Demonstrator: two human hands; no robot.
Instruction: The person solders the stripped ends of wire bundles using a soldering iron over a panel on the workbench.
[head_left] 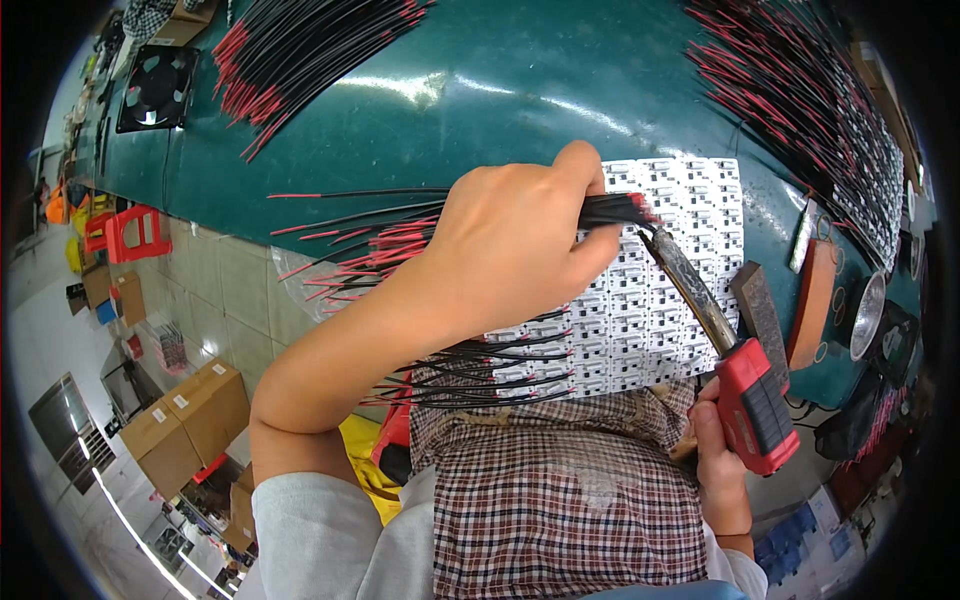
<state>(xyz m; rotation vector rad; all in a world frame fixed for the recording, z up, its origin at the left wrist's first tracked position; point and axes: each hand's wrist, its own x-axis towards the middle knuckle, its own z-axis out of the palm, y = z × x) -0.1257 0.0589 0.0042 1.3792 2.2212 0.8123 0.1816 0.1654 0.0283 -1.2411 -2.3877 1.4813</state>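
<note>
My left hand [515,235] is closed on a bundle of black wires [608,211] with red ends, pinched between thumb and fingers. The bundle is held over a white panel of small circuit boards [690,310] on the green table. In my right hand [712,445] is a red and black soldering iron [755,410], its metal tip close under the red wire ends; whether they touch I cannot tell. More black wires [520,365] lie in a row along the panel's left side. Others [350,240] fan out to the left from beneath my left hand and forearm.
Large bundles of black wires [310,60] lie far left and more wires [790,90] far right on the table [520,90]. A dark bar [760,310], a reddish-brown block [812,300] and a metal bowl [868,305] are at right. A black fan [158,88] stands upper left.
</note>
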